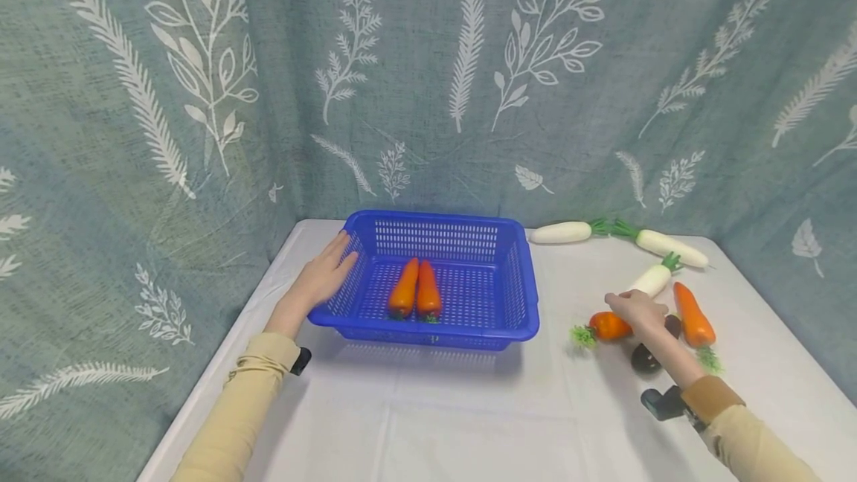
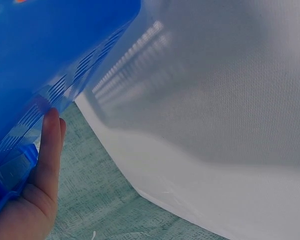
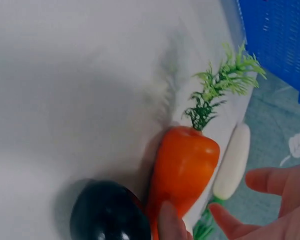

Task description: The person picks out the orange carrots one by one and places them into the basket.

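Observation:
My left hand (image 1: 323, 274) rests at the left rim of the blue basket (image 1: 428, 332), its fingers fairly straight; the left wrist view shows the fingers (image 2: 51, 150) against the perforated wall. Two orange carrots (image 1: 405, 288) (image 1: 428, 290) lie inside. On the right, my right hand (image 1: 639, 311) is over another carrot (image 1: 609, 326), which has a leafy green top. In the right wrist view a fingertip (image 3: 169, 222) overlaps that carrot (image 3: 184, 160), while other fingers are spread apart beside it. A dark round vegetable (image 3: 107, 212) lies close by.
White radishes (image 1: 561, 233) (image 1: 669, 245) lie along the back, another (image 1: 652, 280) just behind my right hand. One more carrot (image 1: 695, 318) is at the far right, near dark vegetables (image 1: 646, 360). A patterned green curtain (image 1: 428, 80) hangs behind the white table (image 1: 469, 422).

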`<state>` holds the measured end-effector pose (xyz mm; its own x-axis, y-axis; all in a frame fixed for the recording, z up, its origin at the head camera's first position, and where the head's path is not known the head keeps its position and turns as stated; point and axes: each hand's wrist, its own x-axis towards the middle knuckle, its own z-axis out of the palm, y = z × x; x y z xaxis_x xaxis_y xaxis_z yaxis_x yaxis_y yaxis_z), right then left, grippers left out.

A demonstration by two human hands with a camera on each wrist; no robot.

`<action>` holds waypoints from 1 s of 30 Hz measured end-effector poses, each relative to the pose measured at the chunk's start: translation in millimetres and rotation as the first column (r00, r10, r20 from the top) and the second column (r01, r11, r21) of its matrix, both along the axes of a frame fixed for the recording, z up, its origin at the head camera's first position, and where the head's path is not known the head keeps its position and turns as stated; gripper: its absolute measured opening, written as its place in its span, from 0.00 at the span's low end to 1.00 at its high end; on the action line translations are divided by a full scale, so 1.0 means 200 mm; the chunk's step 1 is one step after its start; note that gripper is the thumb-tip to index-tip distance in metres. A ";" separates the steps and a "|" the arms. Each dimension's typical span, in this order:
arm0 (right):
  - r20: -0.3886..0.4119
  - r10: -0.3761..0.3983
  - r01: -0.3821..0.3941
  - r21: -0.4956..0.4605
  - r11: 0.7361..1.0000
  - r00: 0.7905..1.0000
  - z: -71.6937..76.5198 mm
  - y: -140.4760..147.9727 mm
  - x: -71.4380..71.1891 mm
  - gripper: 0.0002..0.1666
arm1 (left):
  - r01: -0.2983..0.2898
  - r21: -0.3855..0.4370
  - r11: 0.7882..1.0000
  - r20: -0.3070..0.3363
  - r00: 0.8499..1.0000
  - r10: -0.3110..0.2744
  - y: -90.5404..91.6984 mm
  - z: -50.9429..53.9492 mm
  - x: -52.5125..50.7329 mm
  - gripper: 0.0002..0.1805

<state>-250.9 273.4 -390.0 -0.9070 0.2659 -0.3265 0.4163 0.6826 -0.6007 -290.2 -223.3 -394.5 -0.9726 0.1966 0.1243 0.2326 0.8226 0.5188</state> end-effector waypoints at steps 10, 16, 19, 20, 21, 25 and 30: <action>0.017 -0.067 0.068 -0.145 0.987 0.998 -0.11 -0.04 -0.02 0.34 | -0.003 0.007 1.000 -0.002 1.000 0.003 0.00 0.00 0.00 0.31; 0.016 -0.135 0.135 -0.233 0.963 0.991 -0.15 -0.08 -0.03 0.33 | -0.001 0.009 1.000 -0.013 1.000 0.001 0.00 -0.01 -0.01 0.31; 0.004 -0.211 0.205 -0.259 0.944 0.977 -0.17 -0.09 -0.03 0.29 | 0.000 0.013 1.000 -0.012 1.000 0.000 0.00 -0.01 -0.01 0.31; 0.001 -0.236 0.227 -0.268 0.936 0.972 -0.18 -0.09 -0.03 0.28 | 0.000 0.014 1.000 -0.011 1.000 0.000 0.00 -0.01 -0.01 0.31; -0.002 -0.259 0.248 -0.282 0.927 0.966 -0.19 -0.09 -0.03 0.27 | 0.001 0.014 1.000 -0.012 1.000 -0.001 0.00 -0.02 -0.01 0.31; -0.018 -0.319 0.295 -0.336 0.895 0.948 -0.21 -0.10 -0.03 0.27 | 0.002 0.017 1.000 -0.009 1.000 -0.002 0.00 -0.01 -0.01 0.32; -0.036 -0.344 0.307 -0.368 0.878 0.938 -0.23 -0.10 -0.03 0.29 | -0.004 0.016 1.000 0.000 1.000 0.004 -0.01 -0.01 -0.01 0.31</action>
